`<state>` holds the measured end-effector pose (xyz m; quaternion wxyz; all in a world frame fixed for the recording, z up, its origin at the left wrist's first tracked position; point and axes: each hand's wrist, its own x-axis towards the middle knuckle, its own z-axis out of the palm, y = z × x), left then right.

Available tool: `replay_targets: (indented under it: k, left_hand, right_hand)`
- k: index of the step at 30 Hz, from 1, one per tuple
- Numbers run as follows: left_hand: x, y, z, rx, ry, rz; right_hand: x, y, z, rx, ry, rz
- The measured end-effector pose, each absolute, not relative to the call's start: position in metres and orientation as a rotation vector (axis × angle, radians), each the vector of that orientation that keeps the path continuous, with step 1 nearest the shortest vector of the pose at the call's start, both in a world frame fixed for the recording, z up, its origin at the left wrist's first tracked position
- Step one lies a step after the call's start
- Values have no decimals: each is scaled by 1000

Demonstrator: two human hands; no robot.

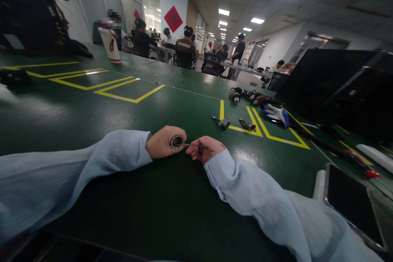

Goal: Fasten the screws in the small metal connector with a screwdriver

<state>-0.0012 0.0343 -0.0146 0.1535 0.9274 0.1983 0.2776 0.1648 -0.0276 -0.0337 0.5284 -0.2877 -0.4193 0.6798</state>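
Note:
My left hand (161,142) is wrapped round a cylindrical metal connector (176,142), its round open end turned towards me and to the right. Fingers of my right hand (209,148) are pinched on a thin rod (189,145), whose left end meets the connector's opening. Whether that end goes inside or only rests at the rim, I cannot tell. Beyond my right hand, two similar metal pieces with narrow stems lie on the green table: a left one (225,123) and a right one (249,125).
Yellow tape outlines (135,101) mark the green tabletop (135,213). At right are bundled cables (245,95), a blue-and-white glove (276,114), a red-and-black tool (362,163) and a phone (353,200). A paper cup (110,47) stands back left. People sit at farther desks.

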Motion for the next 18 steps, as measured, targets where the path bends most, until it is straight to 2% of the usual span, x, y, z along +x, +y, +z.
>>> replay_targets:
  k: [3, 6, 18]
  left_hand:
    - [-1, 35, -15, 2583, 561, 774]
    - [-1, 35, -15, 2538, 587, 754]
    - [1, 34, -14, 2678, 581, 598]
  right_hand:
    - [164, -26, -35, -645, -944, 1678]
    - [162, -30, -34, -629, -999, 1589]
    - [155, -50, -23, -1044, -1543, 635]
